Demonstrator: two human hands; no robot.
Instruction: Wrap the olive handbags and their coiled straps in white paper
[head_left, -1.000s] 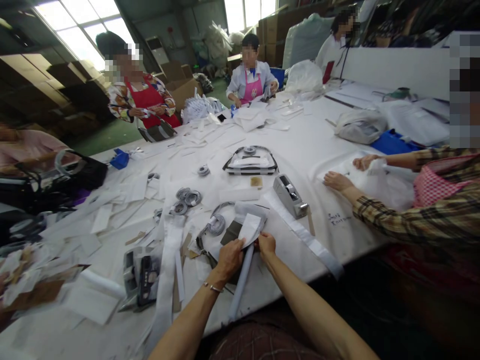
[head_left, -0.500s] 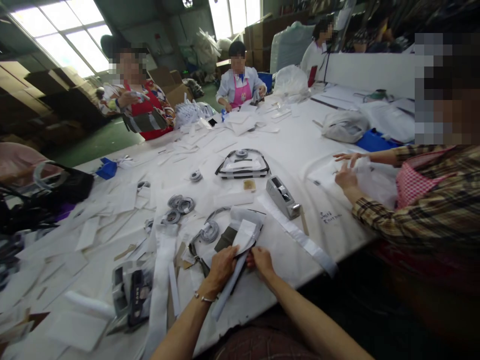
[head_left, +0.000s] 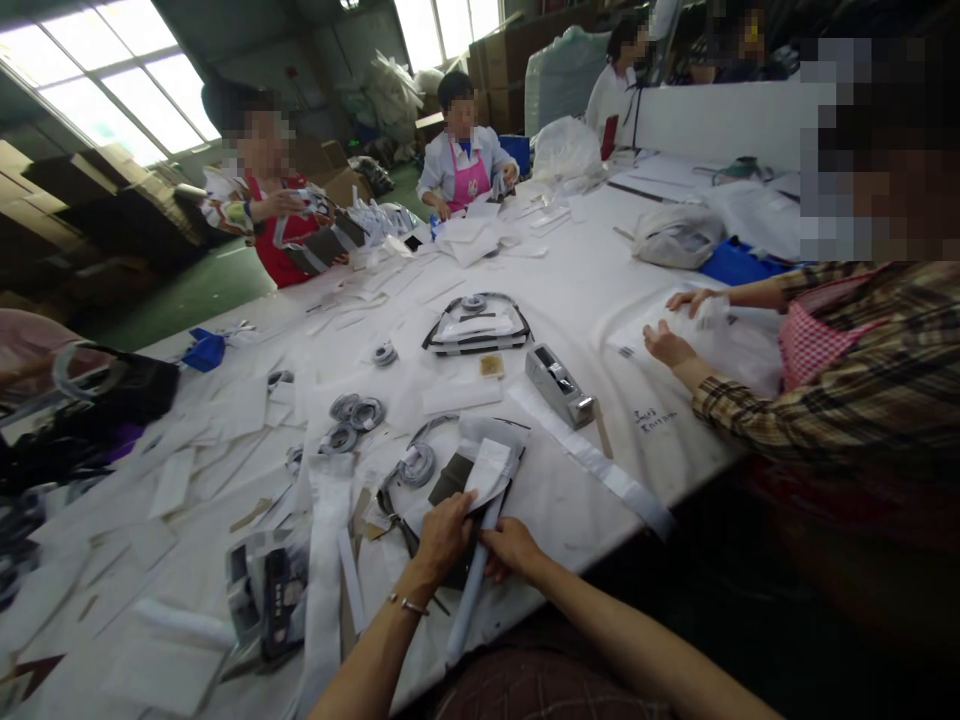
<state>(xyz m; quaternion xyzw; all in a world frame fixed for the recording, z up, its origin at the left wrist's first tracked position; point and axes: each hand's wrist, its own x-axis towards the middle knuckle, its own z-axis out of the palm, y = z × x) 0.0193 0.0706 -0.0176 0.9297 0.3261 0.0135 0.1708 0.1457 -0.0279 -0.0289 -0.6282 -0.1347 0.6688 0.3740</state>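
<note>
My left hand [head_left: 444, 536] and my right hand [head_left: 509, 549] meet at the near edge of the white table [head_left: 585, 300]. Both are closed on a dark pouch [head_left: 457, 480] that has a white sheet [head_left: 487, 470] folded over its top. A long pale strip [head_left: 469, 600] hangs down from between my hands over the table edge. A coil of grey strap [head_left: 417, 464] lies just beyond my left hand.
A grey tape dispenser [head_left: 556, 384] stands past my right hand. More grey coils [head_left: 356, 412] and white paper slips litter the left side. A co-worker's hands [head_left: 679, 330] handle a clear bag at the right. Other people work at the far end.
My right hand has slid down and leftward along the pouch, closer to my left hand. The view has shifted a little to the right.
</note>
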